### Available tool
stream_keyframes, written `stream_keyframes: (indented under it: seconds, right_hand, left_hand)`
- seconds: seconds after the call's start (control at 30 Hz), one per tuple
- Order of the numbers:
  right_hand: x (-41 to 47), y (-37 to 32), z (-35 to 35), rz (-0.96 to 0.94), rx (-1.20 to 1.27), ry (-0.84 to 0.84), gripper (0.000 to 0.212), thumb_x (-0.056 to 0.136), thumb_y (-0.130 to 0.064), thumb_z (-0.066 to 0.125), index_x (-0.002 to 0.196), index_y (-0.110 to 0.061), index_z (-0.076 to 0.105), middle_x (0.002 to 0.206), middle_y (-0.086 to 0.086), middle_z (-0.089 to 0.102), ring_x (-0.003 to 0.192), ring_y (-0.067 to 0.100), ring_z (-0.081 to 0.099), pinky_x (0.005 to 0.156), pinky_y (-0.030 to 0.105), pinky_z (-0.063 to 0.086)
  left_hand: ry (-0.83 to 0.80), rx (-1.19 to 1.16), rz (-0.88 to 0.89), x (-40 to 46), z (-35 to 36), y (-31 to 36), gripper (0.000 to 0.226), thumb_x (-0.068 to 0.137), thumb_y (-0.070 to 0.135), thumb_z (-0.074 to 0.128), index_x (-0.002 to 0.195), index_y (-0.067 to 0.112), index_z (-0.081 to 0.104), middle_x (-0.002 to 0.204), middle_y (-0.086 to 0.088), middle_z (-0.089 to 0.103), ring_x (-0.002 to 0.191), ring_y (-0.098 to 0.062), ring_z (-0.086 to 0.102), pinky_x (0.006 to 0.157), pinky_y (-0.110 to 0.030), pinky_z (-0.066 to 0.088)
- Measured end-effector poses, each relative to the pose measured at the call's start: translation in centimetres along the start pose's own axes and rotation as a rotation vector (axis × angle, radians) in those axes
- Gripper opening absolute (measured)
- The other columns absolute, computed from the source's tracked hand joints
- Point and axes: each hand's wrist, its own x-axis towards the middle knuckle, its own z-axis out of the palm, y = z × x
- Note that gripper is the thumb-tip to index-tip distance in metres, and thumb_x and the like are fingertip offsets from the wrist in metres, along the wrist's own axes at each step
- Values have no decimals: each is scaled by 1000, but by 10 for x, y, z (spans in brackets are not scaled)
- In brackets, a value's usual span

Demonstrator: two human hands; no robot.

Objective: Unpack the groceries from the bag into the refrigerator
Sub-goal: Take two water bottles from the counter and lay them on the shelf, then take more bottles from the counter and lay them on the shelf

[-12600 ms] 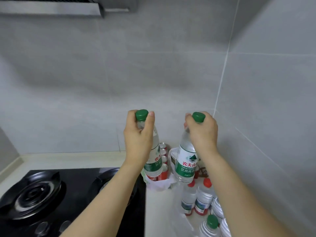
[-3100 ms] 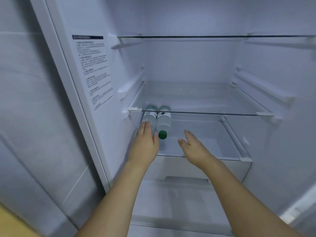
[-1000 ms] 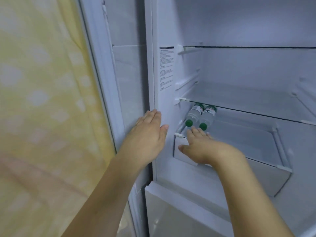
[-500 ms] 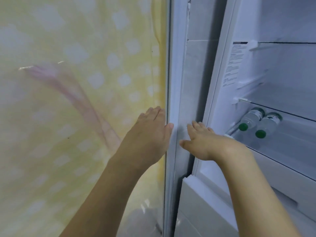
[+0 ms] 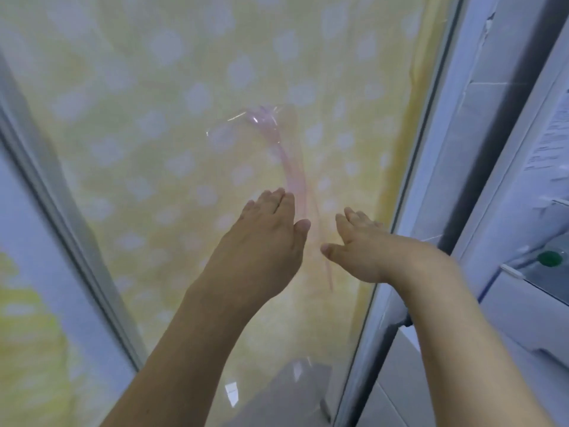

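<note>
2 bare hands are raised in front of a yellow curtain dotted with pale spots, seen behind glass. The left hand is flat, fingers together and stretched forward, holding nothing. The right hand is spread loosely, thumb pointing left, also empty; the 2 hands are near each other but apart. A pink streak (a reflection or a mark on the glass, I cannot tell which) runs down between them. At the right edge stands the open refrigerator, with 1 printed label on its inner wall. Only 1 green bottle cap shows inside, low at the right edge beside a shelf; its bottle is cut off by the frame. The grocery bag is out of view. 2 pale frame bars slant across the picture: 1 at left, 1 at right beside the refrigerator.
</note>
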Motion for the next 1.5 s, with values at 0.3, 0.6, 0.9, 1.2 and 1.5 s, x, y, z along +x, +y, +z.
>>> stream_keyframes:
  seconds: [0.3,0.6,0.9,1.2,1.5]
  right_hand:
    - [-9,-71,6,-169,-6,22,70,103,-45,27,154,-11,-7,161,6,-18,149,19,-14,119,36,-5]
    - [-17,-131,18,-346,-28,24,71,103,-46,28,154,-10,-7,161,6,-18,149,20,-14,120,36,-6]
    - [-38,-218,26,-653,-47,-13,69,104,-45,26,154,-11,-8,161,4,-19,148,18,-16,120,35,-8]
    - [-79,-334,56,-997,-99,-57,70,103,-45,27,154,-10,-5,161,6,-17,149,20,-14,119,37,-6]
    - [-168,-452,88,-1303,-117,-136,67,104,-42,26,155,-12,-6,161,4,-18,148,19,-16,118,34,-8]
  left_hand:
    - [9,50,-154,-48,-30,-52,59,105,41,20,156,15,8,164,1,5,151,-11,0,120,-28,0]
    - [43,100,-330,-99,-54,-84,59,105,40,22,156,15,9,164,0,6,151,-13,2,119,-29,2]
    - [110,213,-567,-167,-83,-120,58,106,36,24,156,11,10,164,-4,6,151,-15,3,119,-29,2]
    - [213,300,-906,-276,-124,-164,59,105,37,29,155,9,16,163,-7,12,150,-18,9,119,-29,7]
    - [300,399,-1211,-420,-171,-190,58,104,37,28,154,10,18,163,-6,15,150,-18,12,118,-27,8]
